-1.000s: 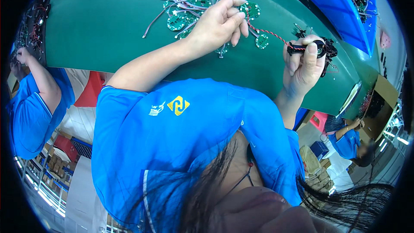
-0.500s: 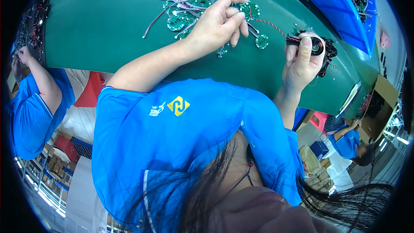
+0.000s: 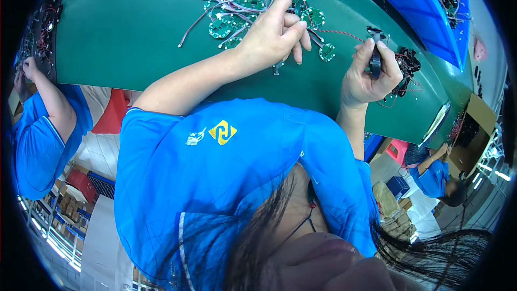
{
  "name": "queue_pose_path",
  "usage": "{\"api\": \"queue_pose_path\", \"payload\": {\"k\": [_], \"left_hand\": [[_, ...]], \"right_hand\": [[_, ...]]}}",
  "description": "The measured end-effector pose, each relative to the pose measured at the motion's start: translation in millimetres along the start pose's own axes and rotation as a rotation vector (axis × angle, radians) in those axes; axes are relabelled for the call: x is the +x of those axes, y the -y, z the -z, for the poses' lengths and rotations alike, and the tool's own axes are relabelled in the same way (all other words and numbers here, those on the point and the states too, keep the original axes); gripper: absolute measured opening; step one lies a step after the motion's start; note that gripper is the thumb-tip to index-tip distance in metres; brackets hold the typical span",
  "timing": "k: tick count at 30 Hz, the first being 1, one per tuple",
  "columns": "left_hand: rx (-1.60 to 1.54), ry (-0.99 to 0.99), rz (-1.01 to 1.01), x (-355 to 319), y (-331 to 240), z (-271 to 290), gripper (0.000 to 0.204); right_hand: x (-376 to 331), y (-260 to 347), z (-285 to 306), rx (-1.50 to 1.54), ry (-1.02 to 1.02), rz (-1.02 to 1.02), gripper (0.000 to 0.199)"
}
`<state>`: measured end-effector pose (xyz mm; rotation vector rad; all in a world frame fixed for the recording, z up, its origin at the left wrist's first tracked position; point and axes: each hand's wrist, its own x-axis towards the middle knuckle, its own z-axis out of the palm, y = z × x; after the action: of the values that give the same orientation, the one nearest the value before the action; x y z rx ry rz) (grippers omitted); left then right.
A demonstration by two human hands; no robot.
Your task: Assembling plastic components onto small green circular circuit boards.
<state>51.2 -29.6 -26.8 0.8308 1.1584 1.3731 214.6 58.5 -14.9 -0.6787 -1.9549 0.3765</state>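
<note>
My left hand (image 3: 281, 31) hovers over the pile of green circuit boards (image 3: 219, 28), index finger stretched out and the others loosely bent and apart. Beside its fingertips is one round green board (image 3: 314, 18). A twisted red-and-black wire (image 3: 342, 33) runs from near those fingertips to a black part (image 3: 375, 62) in my right hand (image 3: 371, 73). The right thumb and fingers pinch this part, which is turned edge-on. Whether the wire's left end touches my left hand is hard to see.
Black parts with thin wires (image 3: 406, 67) lie in a heap right of my right hand. A blue bin (image 3: 414, 0) leans at the upper right of the green table (image 3: 124, 37). An open cardboard box (image 3: 479, 116) stands at the right. Other people work at both sides.
My right hand has turned the black part from its round face to its edge and moved slightly left. My left index finger has lifted and straightened away from the board.
</note>
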Motion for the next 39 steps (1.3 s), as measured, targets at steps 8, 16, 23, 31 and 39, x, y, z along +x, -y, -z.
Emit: {"api": "queue_pose_path", "payload": {"k": [8,16,23,31,39], "left_hand": [[0.019,0.014,0.009,-1,2,-2,0.051],[-0.002,0.028,-0.008,-2,4,-2,0.049],[-0.055,0.092,0.005,-1,10,-4,0.045],[0.037,-0.113,0.006,-3,16,-9,0.036],[0.156,-0.073,-0.079,-6,2,-8,0.027]], "right_hand": [[4,8,-11,0.195,-0.089,-0.071,0.029],[-8,10,-24,0.080,0.105,0.038,0.032],[-8,7,-39,-0.021,0.094,0.209,0.033],[-1,18,-35,-0.139,0.266,0.262,0.028],[-5,26,-32,-0.052,0.246,0.095,0.020]]}}
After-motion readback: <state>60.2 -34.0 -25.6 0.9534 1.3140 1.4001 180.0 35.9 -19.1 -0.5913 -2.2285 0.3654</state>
